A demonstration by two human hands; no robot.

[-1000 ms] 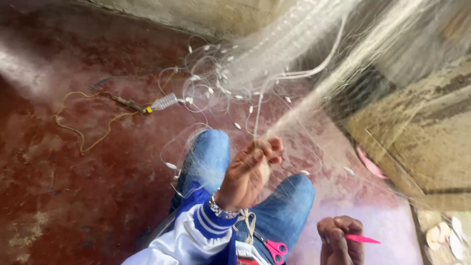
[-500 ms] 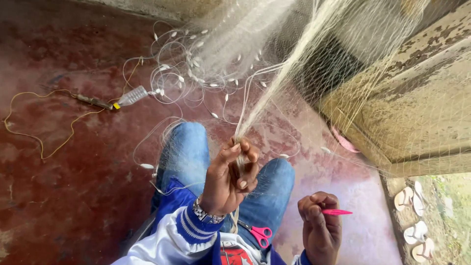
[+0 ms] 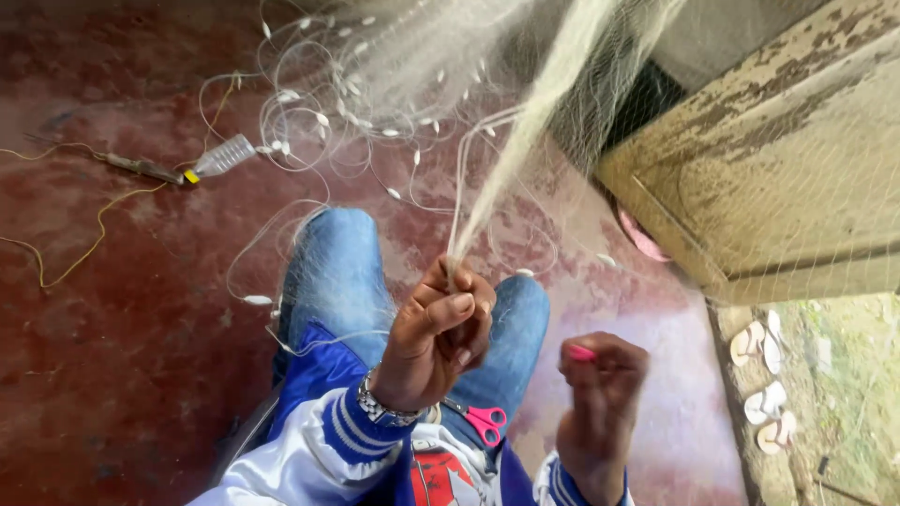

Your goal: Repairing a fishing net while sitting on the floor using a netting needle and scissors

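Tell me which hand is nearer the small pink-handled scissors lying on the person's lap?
Left. The left hand, gripping the bunched pale fishing net, is just above the pink-handled scissors. The right hand, pinching a small pink tool, is off to their right, a little farther away.

The pink tool sits mostly buried in the right hand. At twelve o'clock the fishing net runs off the frame. The pink scissors are half hidden.

A clear plastic bottle lies on the red floor beside a yellow cord. Pink-handled scissors rest on the lap. Sandals sit outside.
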